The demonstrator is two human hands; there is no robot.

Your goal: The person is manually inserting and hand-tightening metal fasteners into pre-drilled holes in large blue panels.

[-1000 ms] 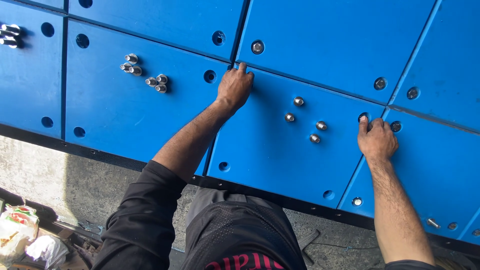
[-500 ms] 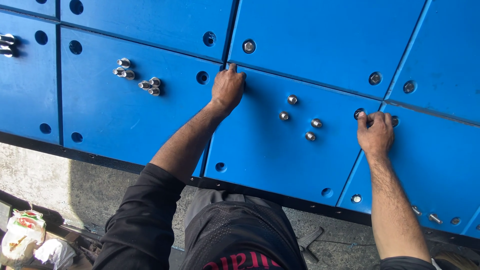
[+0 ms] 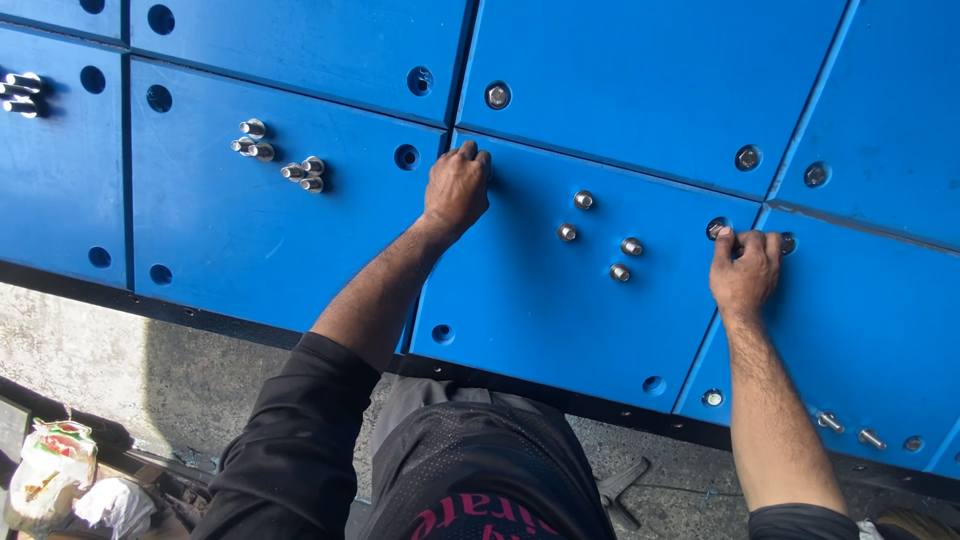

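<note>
A blue panel [image 3: 520,300] with corner holes lies among other blue panels. My left hand [image 3: 455,190] rests at its top left corner with the fingers bunched over the corner; what is under them is hidden. My right hand [image 3: 745,272] is at the top right corner, fingertips pinched around a silver bolt [image 3: 718,230] that sits in the corner hole. Several loose silver bolts [image 3: 600,238] stand on the panel between my hands.
More bolts stand on the left panel [image 3: 280,155], at the far left [image 3: 22,88] and at the lower right [image 3: 850,430]. Some holes hold bolts [image 3: 497,95], others are empty [image 3: 406,157]. A plastic bag [image 3: 50,470] and a tool [image 3: 620,485] lie on the concrete below.
Both hands stay at the panel's top corners. My left fingers have curled in over the corner, and my right fingers have closed around the bolt. The view has shifted slightly.
</note>
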